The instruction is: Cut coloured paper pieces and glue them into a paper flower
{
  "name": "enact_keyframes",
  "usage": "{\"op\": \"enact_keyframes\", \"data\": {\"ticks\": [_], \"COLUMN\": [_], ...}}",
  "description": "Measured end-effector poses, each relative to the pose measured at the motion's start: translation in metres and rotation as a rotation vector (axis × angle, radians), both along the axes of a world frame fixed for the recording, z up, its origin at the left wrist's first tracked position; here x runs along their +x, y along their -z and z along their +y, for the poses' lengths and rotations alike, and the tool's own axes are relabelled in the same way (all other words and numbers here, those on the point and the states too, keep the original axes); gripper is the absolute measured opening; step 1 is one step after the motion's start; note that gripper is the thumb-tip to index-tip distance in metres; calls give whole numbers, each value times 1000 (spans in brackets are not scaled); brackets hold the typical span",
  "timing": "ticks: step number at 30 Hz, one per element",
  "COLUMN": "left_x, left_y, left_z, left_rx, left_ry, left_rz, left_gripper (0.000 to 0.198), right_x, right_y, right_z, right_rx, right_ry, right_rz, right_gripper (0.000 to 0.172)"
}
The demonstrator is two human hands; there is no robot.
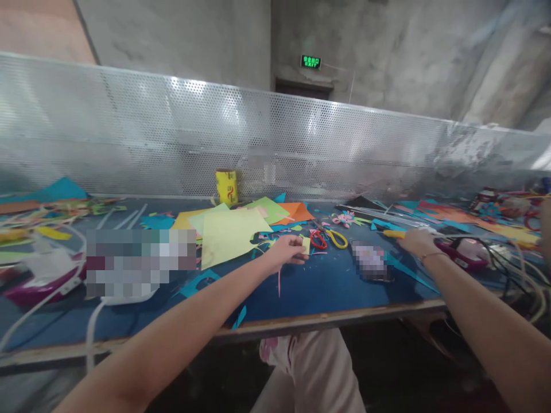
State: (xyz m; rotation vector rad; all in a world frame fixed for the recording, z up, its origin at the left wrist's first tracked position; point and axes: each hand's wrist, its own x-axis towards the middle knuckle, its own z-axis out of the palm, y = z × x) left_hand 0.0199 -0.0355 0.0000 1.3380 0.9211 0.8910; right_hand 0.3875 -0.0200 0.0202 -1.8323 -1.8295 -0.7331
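pale yellow paper scrap (305, 245), pinched at the fingertips of my left hand (287, 250), sits just above the blue worktable (327, 292) near its middle, with a thin pink strip (279, 282) trailing down from under the same hand toward the near edge. my right hand (415, 241) lies far to the right, fingers curled over the end of a yellow-handled tool (392, 233); whether it grips the tool or only touches it i cannot tell. red and yellow scissors (327, 238) lie between the two hands, a large yellow-green sheet (226, 235) to the left of the scrap, and a tangle of cables (512, 267) beside a magenta device (467, 255) at the right. as i judge it, doing this well means keeping the pinch light so the scrap does not crease, holding the strip clear of the loose offcuts, and lifting the tool free of the cables.
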Motion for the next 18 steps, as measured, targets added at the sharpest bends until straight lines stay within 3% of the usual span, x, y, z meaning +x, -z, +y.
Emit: {"op": "enact_keyframes", "data": {"ticks": [3, 4, 7, 9, 12, 18], "left_x": [-3, -4, -7, -10, -15, -24], "left_y": [0, 0, -4, -7, -11, -13], "left_z": [5, 6, 7, 7, 9, 16], "left_rx": [5, 9, 4, -8, -23, 4], "left_ry": [-64, -82, -130, -165, -220, -254], "left_rz": [-37, -56, -137, -192, -261, -319], "left_gripper": [21, 22, 22, 19, 14, 14], "right_x": [-58, -85, -162, -199, -224, -230], "right_y": [-5, -8, -16, -17, -11, 0], "right_z": [2, 1, -8, -13, -10, 5], "right_rx": [-34, -49, -99, -135, -88, -13], "right_ry": [-28, -131, -713, -887, -929, -1002], "right_rz": [-9, -23, -63, -134, -88, 170], "right_gripper": [7, 12, 20, 18, 13, 9]}}
